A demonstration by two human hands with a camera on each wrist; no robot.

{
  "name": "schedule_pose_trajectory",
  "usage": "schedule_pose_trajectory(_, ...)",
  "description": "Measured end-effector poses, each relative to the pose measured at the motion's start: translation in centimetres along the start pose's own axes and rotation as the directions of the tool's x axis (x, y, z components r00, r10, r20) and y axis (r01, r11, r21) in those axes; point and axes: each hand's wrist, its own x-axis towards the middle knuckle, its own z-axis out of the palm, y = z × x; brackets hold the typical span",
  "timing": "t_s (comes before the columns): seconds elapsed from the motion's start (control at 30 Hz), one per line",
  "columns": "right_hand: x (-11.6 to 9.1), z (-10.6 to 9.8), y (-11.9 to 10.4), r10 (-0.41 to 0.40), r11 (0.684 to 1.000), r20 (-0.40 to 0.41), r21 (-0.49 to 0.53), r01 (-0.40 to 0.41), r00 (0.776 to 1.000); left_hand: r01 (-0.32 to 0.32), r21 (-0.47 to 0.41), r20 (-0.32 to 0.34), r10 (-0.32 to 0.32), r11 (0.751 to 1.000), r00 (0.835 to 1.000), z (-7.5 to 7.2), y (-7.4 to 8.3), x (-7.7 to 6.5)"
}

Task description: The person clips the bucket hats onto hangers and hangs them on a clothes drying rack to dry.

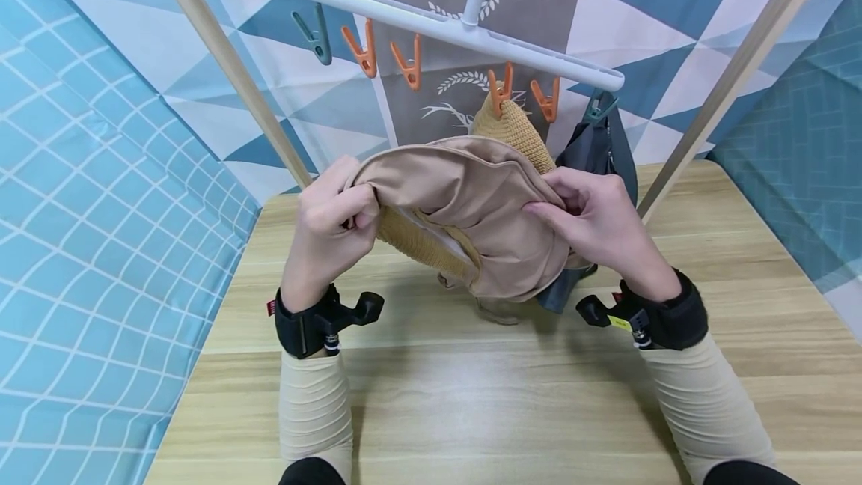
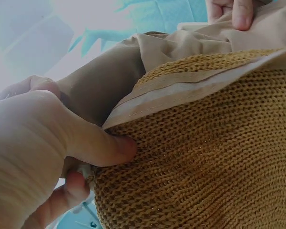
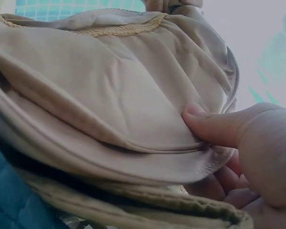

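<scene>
A soft, hat-like piece (image 1: 485,208) of beige cloth and mustard knit hangs in the air between both hands. My left hand (image 1: 333,219) grips its left edge, and in the left wrist view the thumb presses on the knit side (image 2: 195,157). On the other edge, my right hand (image 1: 599,219) pinches the beige cloth (image 3: 128,100), thumb on top and fingers underneath. A pale band (image 2: 181,93) runs along an opening between cloth and knit. Behind it, a mustard knit piece (image 1: 515,129) shows below an orange clip (image 1: 500,88); whether the two are joined is hidden.
A white hanger bar (image 1: 431,25) carries several orange and green clips, including an orange clip (image 1: 545,99) at right. A dark item (image 1: 602,148) hangs from its right end. Wooden posts (image 1: 229,66) stand at both sides above the wooden table (image 1: 471,395).
</scene>
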Motion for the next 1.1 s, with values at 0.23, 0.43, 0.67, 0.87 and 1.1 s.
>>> schedule_pose_trajectory(0.23, 0.4, -0.4, 0.2, 0.062, 0.992, -0.061, 0.110, -0.055, 0.996, 0.100, 0.018, -0.173, -0.095, 0.995, 0.980, 0.4, -1.0, 0.1)
schedule_pose_trajectory(0.43, 0.6, -0.6, 0.8, 0.088, 0.976, -0.097, 0.210, -0.066, 0.991, 0.187, -0.130, -0.300, -0.218, 0.974, 0.929, 0.2, -2.8, -0.2)
schedule_pose_trajectory(0.67, 0.5, -0.9, 0.9, 0.168, 0.916, -0.123, 0.386, -0.109, 0.978, 0.273, -0.326, -0.251, -0.361, 0.905, 0.898, 0.0, -4.6, -0.9)
schedule_pose_trajectory(0.87, 0.3, -1.2, 0.8, 0.212, 0.875, -0.106, 0.462, -0.141, 0.971, 0.367, -0.432, -0.033, -0.421, 0.824, 0.906, 0.1, -6.3, -2.1)
schedule_pose_trajectory(1.1, 0.3, -0.9, 0.8, 0.217, 0.885, -0.051, 0.432, -0.174, 0.975, 0.444, -0.408, 0.100, -0.444, 0.798, 0.890, 1.6, -5.4, -2.1)
